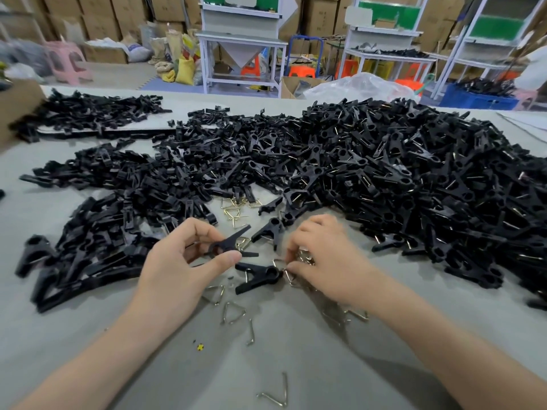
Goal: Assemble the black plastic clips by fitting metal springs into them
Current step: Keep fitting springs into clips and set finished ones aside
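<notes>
A black clip (pixel 229 245), matte plastic with flared prongs and a round eye at its pivot, is held just above the tabletop (pixel 296 365) in front of the person. The left hand (pixel 183 261) pinches it between thumb and curled fingertips. A second clip (pixel 257 275) lies flat just below it, jaws pointing left. The right hand (pixel 322 258) is curled palm down, its fingertips at the second clip's round end. They seem to pinch a thin wire spring (pixel 291 279), though blur makes the grip hard to read.

Loose springs (pixel 233 312), silvery wire bent into open triangles, lie scattered on the grey, felt-like surface between the forearms, with brassy ones further back. A pile of clip halves (pixel 103 247) spreads to the left. A much larger heap of clips (pixel 414 187), wire glinting in them, fills the right side. Beyond the far edge, a blue crate (pixel 479 99) holds more black pieces.
</notes>
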A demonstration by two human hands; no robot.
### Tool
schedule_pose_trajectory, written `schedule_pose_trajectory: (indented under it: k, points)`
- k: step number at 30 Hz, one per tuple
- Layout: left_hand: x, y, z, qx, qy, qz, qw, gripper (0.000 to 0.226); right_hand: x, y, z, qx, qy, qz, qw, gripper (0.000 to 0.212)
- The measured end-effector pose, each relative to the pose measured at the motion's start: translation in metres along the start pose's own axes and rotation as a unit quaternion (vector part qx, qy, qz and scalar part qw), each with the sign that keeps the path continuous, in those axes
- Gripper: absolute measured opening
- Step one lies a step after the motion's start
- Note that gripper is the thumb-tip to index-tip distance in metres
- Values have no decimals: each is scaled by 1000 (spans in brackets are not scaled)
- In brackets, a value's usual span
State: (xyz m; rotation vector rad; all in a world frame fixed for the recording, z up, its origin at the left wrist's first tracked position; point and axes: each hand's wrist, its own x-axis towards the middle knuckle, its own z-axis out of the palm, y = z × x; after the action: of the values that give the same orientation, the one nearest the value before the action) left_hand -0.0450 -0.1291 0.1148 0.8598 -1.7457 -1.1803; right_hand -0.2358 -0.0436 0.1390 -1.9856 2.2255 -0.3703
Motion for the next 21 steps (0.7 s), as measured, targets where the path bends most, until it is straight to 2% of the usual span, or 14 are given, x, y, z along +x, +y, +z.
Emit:
schedule_pose_trajectory:
  k: [4, 8, 13, 15, 18, 21]
  points:
    - [-1, 0, 2, 6, -3, 7, 1000, 27, 0, 4, -4, 76, -17, 4, 997, 14]
    - [-2, 1, 2, 10, -8, 12, 1000, 28, -2, 5, -4, 51, -23, -40, 998, 8]
    - [-3, 0, 1, 36, -12, 23, 999, 25, -4, 4, -1, 161, -9, -25, 987, 30]
    - [-3, 1, 0, 35, -14, 24, 999, 24, -4, 6, 0, 173, -18, -23, 984, 36]
    - [-4, 4, 0, 23, -17, 18, 999, 27, -1, 9, 2, 124, -15, -62, 990, 23]
    - [-5, 5, 0, 8, -20, 6, 1000, 28, -2, 7, 0, 195, 81, -37, 977, 3]
